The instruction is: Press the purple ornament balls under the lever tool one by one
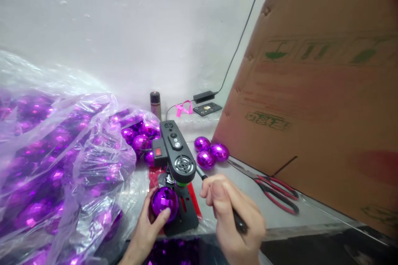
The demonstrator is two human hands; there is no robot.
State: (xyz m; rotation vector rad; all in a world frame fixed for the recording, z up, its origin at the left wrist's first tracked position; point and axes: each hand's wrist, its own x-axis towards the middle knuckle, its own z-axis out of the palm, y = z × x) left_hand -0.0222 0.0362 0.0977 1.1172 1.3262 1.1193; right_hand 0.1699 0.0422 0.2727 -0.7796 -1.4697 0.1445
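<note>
Your left hand (149, 223) cups the purple ball (164, 203) on the black device's (177, 153) base near the surface's front edge. Your right hand (233, 215), fisted around a dark tool (217, 196) (tip pointing up-left), sits just right of it.

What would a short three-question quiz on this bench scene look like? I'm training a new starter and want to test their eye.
1. True or false: the left hand holds a purple ball on the black machine.
2. What lies beside the cardboard? A) scissors B) pliers C) a knife
3. How many loose balls lie right of the machine?

Key
1. True.
2. A.
3. Three. The right hand grips the machine's black lever, and the plastic bag on the left holds many more.
</note>
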